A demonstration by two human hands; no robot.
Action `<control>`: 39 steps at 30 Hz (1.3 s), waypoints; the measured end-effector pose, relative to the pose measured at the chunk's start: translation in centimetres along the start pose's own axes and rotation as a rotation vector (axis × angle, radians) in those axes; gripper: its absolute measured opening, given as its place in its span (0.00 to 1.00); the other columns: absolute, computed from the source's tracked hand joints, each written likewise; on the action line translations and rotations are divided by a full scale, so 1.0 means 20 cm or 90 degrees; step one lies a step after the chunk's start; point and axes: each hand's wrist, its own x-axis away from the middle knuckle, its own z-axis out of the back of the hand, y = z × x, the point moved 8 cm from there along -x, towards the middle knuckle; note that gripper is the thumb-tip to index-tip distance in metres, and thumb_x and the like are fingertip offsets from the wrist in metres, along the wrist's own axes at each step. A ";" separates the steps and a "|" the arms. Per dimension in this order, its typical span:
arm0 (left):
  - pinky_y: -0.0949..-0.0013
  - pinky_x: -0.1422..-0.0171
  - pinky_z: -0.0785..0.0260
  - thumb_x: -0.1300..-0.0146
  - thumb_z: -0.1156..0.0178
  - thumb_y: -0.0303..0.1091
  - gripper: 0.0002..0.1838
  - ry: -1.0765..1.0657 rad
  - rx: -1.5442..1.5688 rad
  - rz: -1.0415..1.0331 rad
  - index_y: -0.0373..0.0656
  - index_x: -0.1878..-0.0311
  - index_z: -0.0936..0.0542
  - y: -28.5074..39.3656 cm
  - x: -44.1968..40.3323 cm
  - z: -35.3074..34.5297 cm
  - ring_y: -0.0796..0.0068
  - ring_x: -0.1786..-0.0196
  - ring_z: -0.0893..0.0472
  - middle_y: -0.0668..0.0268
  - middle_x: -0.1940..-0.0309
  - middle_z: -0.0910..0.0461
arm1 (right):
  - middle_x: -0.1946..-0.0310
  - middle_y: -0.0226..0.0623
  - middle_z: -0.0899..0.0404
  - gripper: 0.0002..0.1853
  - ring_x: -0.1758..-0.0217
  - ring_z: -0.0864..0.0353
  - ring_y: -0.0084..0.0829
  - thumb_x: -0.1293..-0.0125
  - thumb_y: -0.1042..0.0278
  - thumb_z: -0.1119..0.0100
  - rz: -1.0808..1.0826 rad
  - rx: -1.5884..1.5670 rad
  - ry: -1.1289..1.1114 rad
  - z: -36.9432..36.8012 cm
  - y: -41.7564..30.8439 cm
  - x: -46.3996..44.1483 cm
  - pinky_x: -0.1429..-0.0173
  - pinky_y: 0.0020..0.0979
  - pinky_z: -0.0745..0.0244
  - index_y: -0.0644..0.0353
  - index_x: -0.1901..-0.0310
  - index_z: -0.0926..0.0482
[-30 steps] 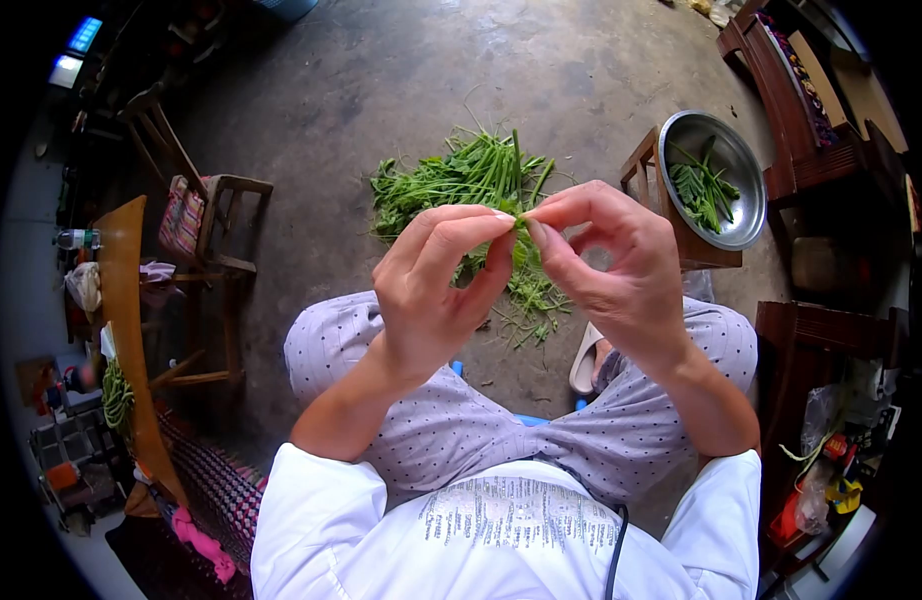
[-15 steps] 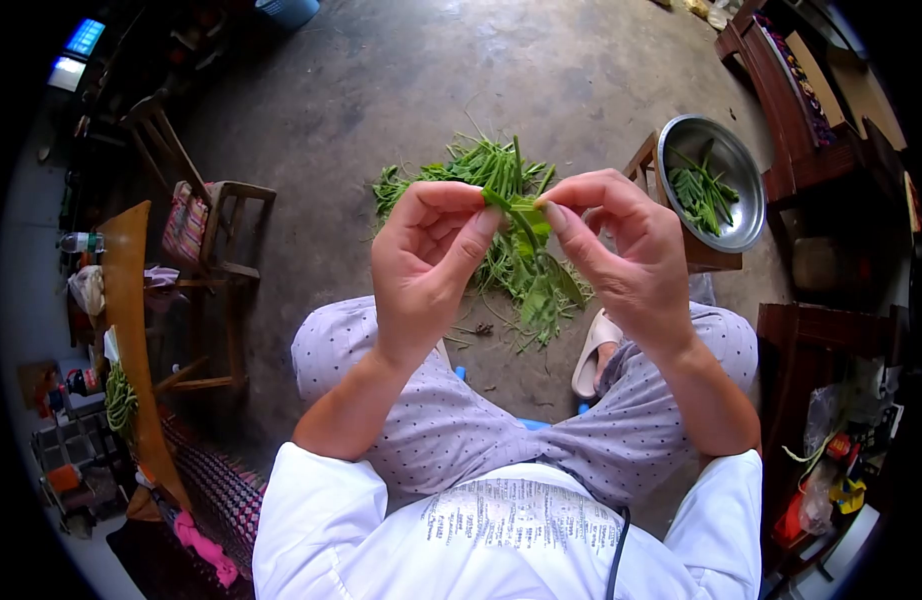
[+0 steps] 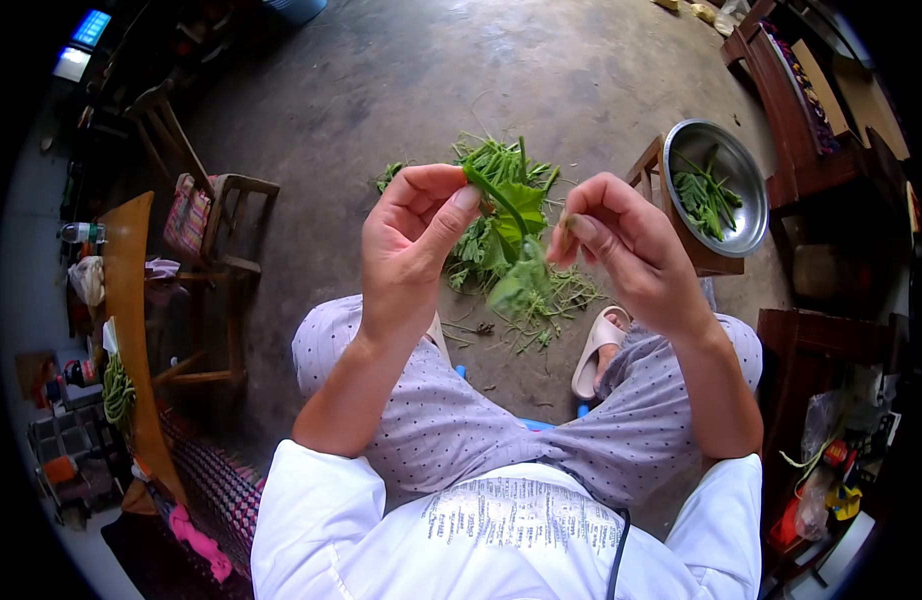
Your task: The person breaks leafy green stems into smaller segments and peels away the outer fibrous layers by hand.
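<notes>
My left hand pinches the top end of a green leafy stem between thumb and forefinger. The stem hangs down to the right, with broad leaves at its lower end. My right hand is apart from the stem, its thumb and fingertips pressed together. Whatever lies between those fingertips is too small to make out. Beneath both hands, a heap of green stems and leaves lies on the floor, partly hidden by my left hand and the held stem.
At right, a metal basin holding leafy stems rests on a wooden stool. A wooden chair stands at left beside a table. My slippered foot is just right of the heap. Dark wooden furniture lines the right side.
My hands have moved apart: the left went slightly left and up with the stem, the right moved away to the right and down. The stem's leaves swung left.
</notes>
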 end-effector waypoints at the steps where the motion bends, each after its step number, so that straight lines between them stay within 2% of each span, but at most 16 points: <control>1: 0.76 0.49 0.30 0.37 0.40 0.25 0.09 0.000 -0.015 -0.005 0.36 0.55 0.25 0.00 0.00 0.01 0.79 0.57 0.21 0.65 0.61 0.21 | 0.69 0.32 0.25 0.03 0.64 0.25 0.20 0.29 0.76 0.55 -0.030 0.021 -0.016 0.00 0.02 0.00 0.57 0.22 0.28 0.66 0.59 0.31; 5: 0.76 0.49 0.30 0.37 0.40 0.25 0.09 -0.004 -0.024 -0.026 0.36 0.54 0.25 0.00 0.00 0.04 0.78 0.56 0.21 0.65 0.61 0.21 | 0.70 0.30 0.26 0.03 0.66 0.25 0.19 0.29 0.76 0.54 -0.082 0.069 -0.024 0.01 0.07 0.03 0.59 0.22 0.27 0.65 0.59 0.31; 8: 0.73 0.45 0.27 0.35 0.43 0.25 0.11 -0.030 -0.060 -0.065 0.37 0.50 0.26 0.02 0.00 0.02 0.75 0.54 0.20 0.64 0.59 0.21 | 0.70 0.30 0.27 0.03 0.67 0.24 0.19 0.29 0.76 0.54 -0.132 -0.007 -0.026 0.00 0.12 0.04 0.61 0.22 0.27 0.64 0.59 0.31; 10: 0.74 0.44 0.31 0.33 0.44 0.30 0.14 -0.053 -0.018 0.065 0.35 0.47 0.27 -0.08 0.00 -0.02 0.76 0.52 0.21 0.63 0.56 0.22 | 0.70 0.29 0.28 0.04 0.67 0.25 0.18 0.28 0.74 0.55 -0.124 -0.067 -0.055 -0.03 0.13 0.04 0.60 0.21 0.28 0.64 0.58 0.31; 14: 0.68 0.36 0.35 0.27 0.55 0.45 0.23 -0.138 -0.105 0.157 0.38 0.37 0.32 -0.20 0.01 -0.07 0.73 0.45 0.25 0.60 0.46 0.25 | 0.70 0.28 0.30 0.05 0.66 0.29 0.17 0.27 0.71 0.55 -0.086 -0.171 -0.022 0.04 0.12 0.02 0.56 0.21 0.30 0.63 0.57 0.32; 15: 0.68 0.36 0.35 0.27 0.55 0.45 0.23 -0.138 -0.103 0.156 0.38 0.37 0.32 -0.20 0.01 -0.08 0.73 0.45 0.25 0.60 0.46 0.25 | 0.70 0.28 0.30 0.05 0.66 0.29 0.17 0.27 0.71 0.55 -0.086 -0.170 -0.022 0.04 0.12 0.02 0.56 0.21 0.30 0.63 0.57 0.32; 17: 0.69 0.39 0.35 0.28 0.55 0.47 0.25 -0.144 0.043 0.363 0.38 0.37 0.33 -0.31 0.07 -0.12 0.74 0.44 0.26 0.61 0.46 0.25 | 0.69 0.28 0.31 0.06 0.65 0.31 0.17 0.27 0.70 0.54 -0.051 -0.279 -0.015 0.05 0.10 0.01 0.57 0.21 0.30 0.63 0.56 0.32; 18: 0.70 0.41 0.35 0.28 0.55 0.49 0.27 -0.173 0.103 0.403 0.37 0.38 0.32 -0.35 0.10 -0.14 0.76 0.44 0.27 0.62 0.46 0.25 | 0.68 0.29 0.31 0.06 0.64 0.31 0.18 0.27 0.70 0.55 -0.048 -0.312 -0.022 0.06 0.10 0.02 0.57 0.22 0.31 0.63 0.55 0.32; 19: 0.70 0.41 0.35 0.28 0.55 0.49 0.27 -0.172 0.105 0.402 0.37 0.38 0.32 -0.37 0.10 -0.13 0.76 0.44 0.27 0.62 0.46 0.25 | 0.68 0.29 0.31 0.06 0.64 0.31 0.18 0.27 0.70 0.55 -0.049 -0.311 -0.024 0.06 0.10 0.01 0.57 0.22 0.31 0.63 0.55 0.32; 21: 0.70 0.40 0.34 0.33 0.45 0.49 0.20 -0.217 0.105 0.365 0.44 0.47 0.27 -0.38 0.09 -0.15 0.80 0.51 0.24 0.72 0.55 0.24 | 0.66 0.29 0.31 0.06 0.63 0.31 0.19 0.27 0.71 0.55 -0.017 -0.343 -0.023 0.06 0.09 0.01 0.55 0.23 0.32 0.63 0.55 0.32; 22: 0.74 0.47 0.30 0.34 0.42 0.44 0.14 -0.198 0.117 0.368 0.45 0.53 0.25 -0.37 0.09 -0.15 0.83 0.56 0.22 0.74 0.57 0.23 | 0.66 0.29 0.31 0.06 0.63 0.31 0.19 0.27 0.71 0.55 -0.017 -0.342 -0.024 0.07 0.09 0.01 0.55 0.23 0.32 0.63 0.55 0.32; 23: 0.74 0.47 0.30 0.34 0.42 0.44 0.14 -0.198 0.119 0.367 0.45 0.53 0.25 -0.37 0.09 -0.16 0.83 0.56 0.22 0.74 0.57 0.23 | 0.66 0.30 0.31 0.06 0.63 0.31 0.19 0.27 0.71 0.55 -0.019 -0.347 -0.022 0.07 0.09 0.01 0.55 0.23 0.32 0.63 0.55 0.32; 25: 0.79 0.57 0.29 0.35 0.40 0.39 0.11 -0.154 0.150 0.351 0.44 0.55 0.24 -0.37 0.08 -0.14 0.83 0.61 0.21 0.73 0.61 0.22 | 0.66 0.30 0.31 0.06 0.63 0.31 0.19 0.27 0.71 0.56 -0.022 -0.352 -0.022 0.07 0.09 0.01 0.54 0.23 0.32 0.63 0.55 0.32; 29: 0.81 0.63 0.29 0.35 0.40 0.37 0.10 -0.100 0.112 0.281 0.43 0.54 0.22 -0.33 0.04 -0.10 0.85 0.64 0.22 0.72 0.67 0.21 | 0.68 0.29 0.31 0.06 0.65 0.31 0.18 0.28 0.70 0.54 -0.053 -0.307 -0.021 0.06 0.10 0.02 0.57 0.21 0.33 0.63 0.56 0.32; 32: 0.81 0.63 0.29 0.36 0.39 0.35 0.15 -0.107 0.011 0.123 0.43 0.47 0.22 -0.20 0.00 -0.09 0.88 0.67 0.24 0.71 0.68 0.19 | 0.68 0.27 0.32 0.06 0.66 0.32 0.17 0.28 0.70 0.53 -0.086 -0.267 -0.028 0.05 0.12 0.02 0.58 0.20 0.34 0.62 0.56 0.33; 39: 0.83 0.69 0.32 0.37 0.37 0.31 0.12 -0.126 -0.090 0.015 0.40 0.51 0.20 -0.12 0.00 -0.07 0.89 0.69 0.25 0.71 0.70 0.20 | 0.69 0.26 0.33 0.04 0.67 0.33 0.16 0.29 0.72 0.53 -0.095 -0.179 -0.036 0.02 0.11 0.03 0.60 0.18 0.35 0.62 0.58 0.32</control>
